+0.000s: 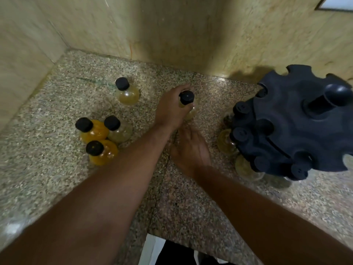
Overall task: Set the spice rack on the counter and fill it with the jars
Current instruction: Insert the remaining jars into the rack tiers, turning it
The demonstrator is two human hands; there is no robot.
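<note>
A black round spice rack [294, 121] stands on the speckled granite counter [57, 178] at the right, with several black-capped jars slotted along its left rim. My left hand [172, 108] is closed around the neck of a black-capped jar [186, 97] in the middle of the counter. My right hand [190, 150] hovers just below it, palm down and blurred; nothing shows in its grip. To the left stand a pale jar [127, 91] on its own and a cluster of two orange jars [94, 131] [103, 153] and one pale jar [118, 129].
Beige marble walls [172, 31] close the counter at the back and left, forming a corner. The counter's front edge [172, 238] runs near the bottom of the view, with a dark gap below it.
</note>
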